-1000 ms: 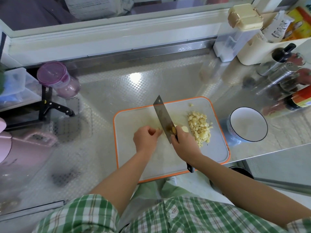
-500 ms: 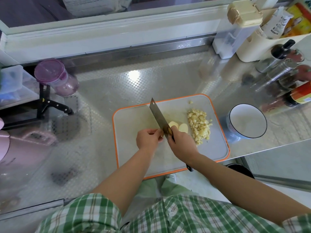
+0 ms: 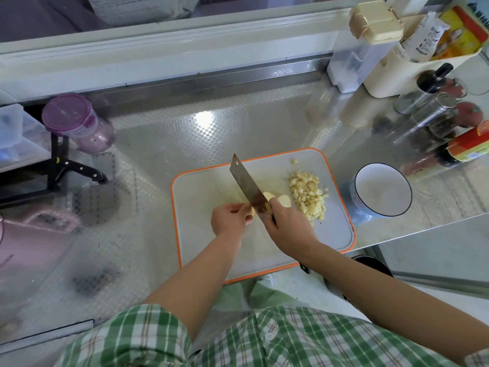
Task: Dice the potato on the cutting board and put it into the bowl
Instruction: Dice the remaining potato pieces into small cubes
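A grey cutting board (image 3: 206, 234) with an orange rim lies on the steel counter. My right hand (image 3: 288, 229) grips the handle of a cleaver (image 3: 250, 186), blade edge down on the board. My left hand (image 3: 230, 217) pinches a small pale potato piece (image 3: 250, 211) against the blade's left side. Two potato slices (image 3: 283, 200) lie just right of the blade. Farther right on the board sits a heap of diced potato (image 3: 308, 196). An empty white bowl (image 3: 382, 190) with a dark rim stands right of the board.
Bottles, a steel shaker (image 3: 428, 112) and a cream holder (image 3: 412, 67) crowd the back right. A purple-lidded jar (image 3: 76, 123) and a black knife (image 3: 79, 169) sit at the left, a pink object (image 3: 31, 229) below them. The counter's edge (image 3: 423, 231) runs just beyond the bowl.
The cleaver has cut more slices, which now lie right of the blade. My left hand has shifted slightly left along the shrinking potato piece. The view has drifted a little.
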The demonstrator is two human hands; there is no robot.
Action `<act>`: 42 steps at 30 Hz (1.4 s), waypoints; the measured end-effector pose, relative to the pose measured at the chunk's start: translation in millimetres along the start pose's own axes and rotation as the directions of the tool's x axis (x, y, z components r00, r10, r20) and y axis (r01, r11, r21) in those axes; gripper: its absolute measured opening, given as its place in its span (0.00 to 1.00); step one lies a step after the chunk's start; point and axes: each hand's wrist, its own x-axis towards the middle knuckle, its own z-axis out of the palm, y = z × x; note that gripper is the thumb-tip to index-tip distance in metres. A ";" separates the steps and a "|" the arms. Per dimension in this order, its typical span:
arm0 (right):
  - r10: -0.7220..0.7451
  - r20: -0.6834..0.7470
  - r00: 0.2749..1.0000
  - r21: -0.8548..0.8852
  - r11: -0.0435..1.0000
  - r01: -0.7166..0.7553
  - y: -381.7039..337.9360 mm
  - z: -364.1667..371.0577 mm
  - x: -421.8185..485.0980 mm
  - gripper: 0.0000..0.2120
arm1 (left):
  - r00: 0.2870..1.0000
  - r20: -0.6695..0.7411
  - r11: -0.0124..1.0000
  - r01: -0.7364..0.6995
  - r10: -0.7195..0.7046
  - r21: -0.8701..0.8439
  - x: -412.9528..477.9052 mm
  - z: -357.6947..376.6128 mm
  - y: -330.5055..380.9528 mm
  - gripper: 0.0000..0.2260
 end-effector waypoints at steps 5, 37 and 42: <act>-0.004 0.026 1.000 -0.037 0.999 0.005 -4.4 -2.7 0.1 0.05 | 1.000 -0.007 1.000 -0.019 0.019 0.023 1.9 0.7 -0.2 0.06; 0.035 0.106 0.994 -0.005 0.999 -0.035 -5.9 5.6 20.2 0.07 | 0.998 -0.029 0.986 -0.057 0.062 0.155 6.5 3.5 3.9 0.16; 0.047 0.111 0.993 -0.025 0.999 -0.044 -8.8 10.0 22.7 0.06 | 0.998 -0.030 0.986 -0.046 0.052 0.163 8.8 3.8 2.7 0.11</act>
